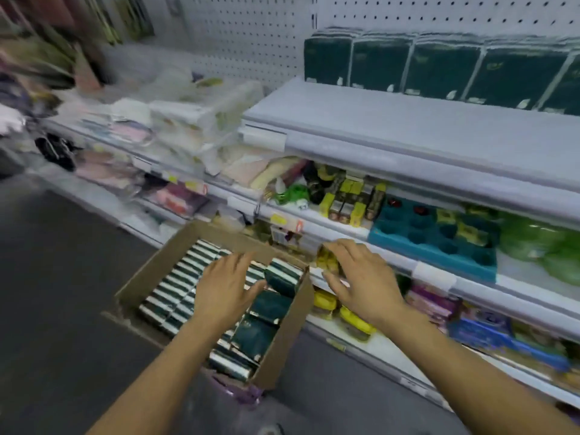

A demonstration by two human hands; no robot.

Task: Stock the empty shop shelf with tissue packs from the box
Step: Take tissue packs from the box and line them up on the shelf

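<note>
Your left hand (221, 288) over the open cardboard box (284, 346), grip released, fingers spread above dark green tissue packs (270, 306) inside, your right hand (357, 277) beside the box — released too, a row of packs on the top shelf (408, 120).

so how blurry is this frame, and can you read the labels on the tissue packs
Head view: motion blur smears the left side worst; both the left hand and right hand look soft. Tissue packs and box: labels unreadable. Wide-angle bends the shelf.
</note>
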